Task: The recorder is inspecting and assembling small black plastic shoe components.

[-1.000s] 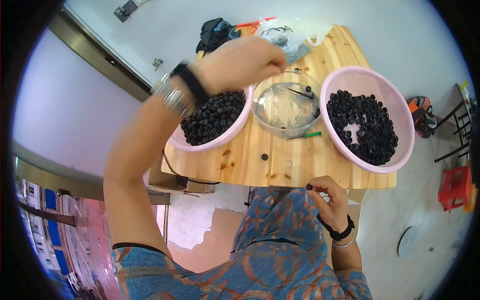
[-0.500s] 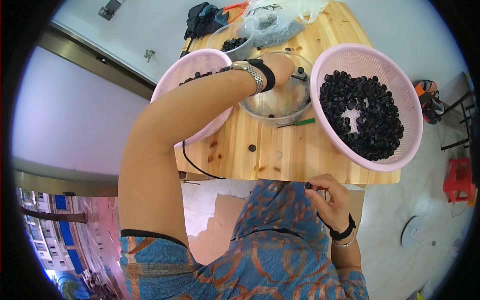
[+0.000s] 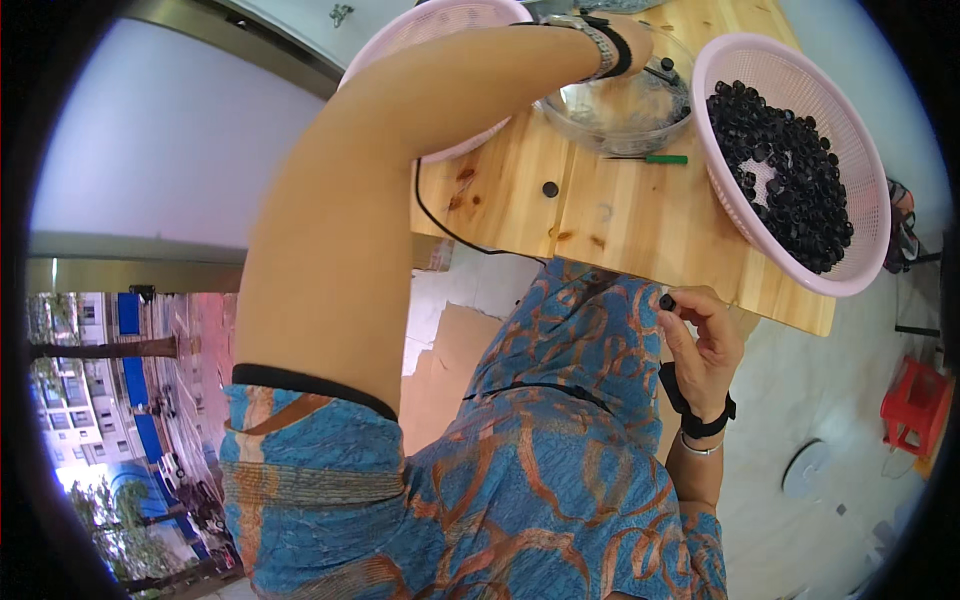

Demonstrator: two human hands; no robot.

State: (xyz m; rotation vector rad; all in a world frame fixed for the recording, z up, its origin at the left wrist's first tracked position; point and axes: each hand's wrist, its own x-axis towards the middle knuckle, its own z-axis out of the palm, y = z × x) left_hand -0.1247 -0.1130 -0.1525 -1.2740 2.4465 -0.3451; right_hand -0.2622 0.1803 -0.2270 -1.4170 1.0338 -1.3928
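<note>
Between the thumb and fingers of my right hand (image 3: 715, 342) is a small round black cap (image 3: 667, 301), held just off the table's front edge. My left hand (image 3: 637, 45) reaches across to the far side, over a clear plastic bowl (image 3: 590, 143). Its fingers are out of sight, so what they touch cannot be made out. Small black pieces (image 3: 667, 64) show beside that hand at the bowl. Right of the bowl, a pink basket (image 3: 870, 200) holds a large heap of black caps (image 3: 790, 170). My left forearm partly covers another pink basket (image 3: 400, 45).
A thin screwdriver with a green handle (image 3: 666, 159) lies on the wooden table (image 3: 640, 225) in front of the bowl. One black disc (image 3: 550, 189) rests nearby. A black cable (image 3: 440, 225) hangs over the front edge. A red stool (image 3: 915, 405) stands on the floor at right.
The view has tipped, so the table and baskets sit higher and further right. My left hand stays over the clear bowl, and my right hand still pinches the black cap.
</note>
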